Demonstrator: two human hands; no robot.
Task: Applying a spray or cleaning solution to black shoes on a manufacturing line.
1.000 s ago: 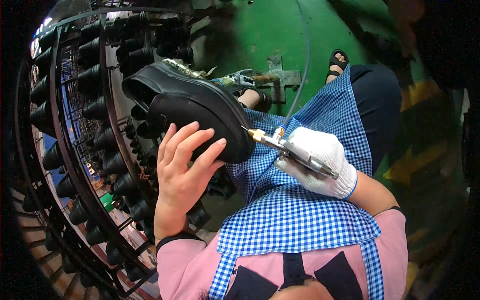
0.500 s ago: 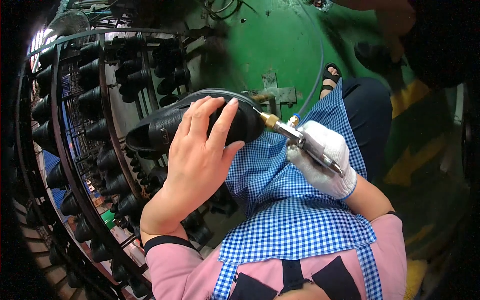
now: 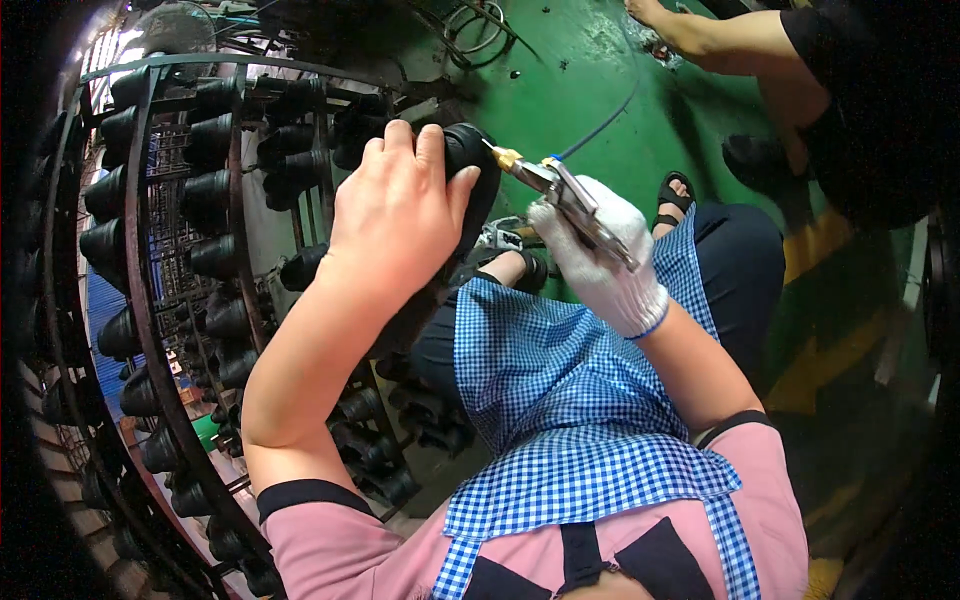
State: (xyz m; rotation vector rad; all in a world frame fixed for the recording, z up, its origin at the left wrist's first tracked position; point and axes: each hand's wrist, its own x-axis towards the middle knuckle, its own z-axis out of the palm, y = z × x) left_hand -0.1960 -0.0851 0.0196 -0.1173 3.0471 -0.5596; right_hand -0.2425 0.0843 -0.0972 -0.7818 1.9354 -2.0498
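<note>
since half a second ago the black shoe (image 3: 470, 170) has swung up and away, toe end now pointing far. on the left there's a rack of black shoe lasts (image 3: 215, 170). left hand (image 3: 400, 215) is clamped over the shoe, fingers pressed together across its top. right hand (image 3: 600, 260), in a white glove, grips a metal spray gun (image 3: 560, 190), brass nozzle touching the shoe's right edge.

Materials at my hands

Matt black leather shoe (image 3: 470, 190); bare metal air tool (image 3: 570, 200) with brass tip; my white knit cotton glove (image 3: 605, 265); checked cloth apron (image 3: 570, 400); glossy green floor (image 3: 590, 80).
</note>
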